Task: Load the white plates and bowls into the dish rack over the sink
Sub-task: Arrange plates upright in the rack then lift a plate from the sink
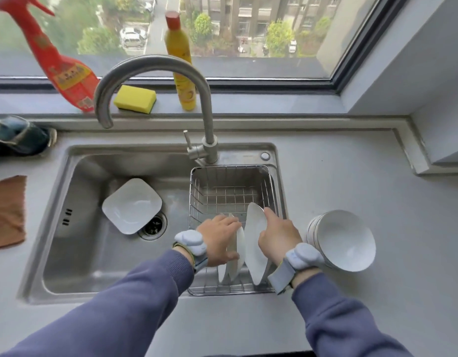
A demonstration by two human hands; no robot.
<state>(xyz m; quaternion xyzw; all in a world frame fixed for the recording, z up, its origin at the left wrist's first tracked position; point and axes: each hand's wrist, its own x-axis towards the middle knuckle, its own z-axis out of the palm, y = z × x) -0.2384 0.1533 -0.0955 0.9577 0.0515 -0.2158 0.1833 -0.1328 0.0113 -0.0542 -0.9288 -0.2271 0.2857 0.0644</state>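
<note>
Over the right end of the sink (55, 228), the wire dish rack (233, 173) sits with its near half partly filled and its far half bare. Two white plates (238, 249) stand on edge at the near left of the rack, and the left hand (218, 240) lies flat against them with fingers spread rather than curled, steadying them upright. Just to their right the right hand (278, 235) has its fingers wrapped round the rim of a third plate (256, 243), held on edge in the rack, though I can't tell whether its lower edge has settled on the wires.

By my reckoning the job is about half done. A square white plate (132, 205) lies flat in the sink basin, near the drain (153, 225). A stack of white bowls (342, 240) sits tipped on the counter (351, 176) just right of the rack, none of them loaded yet. There looks to be room for both at the far end.
</note>
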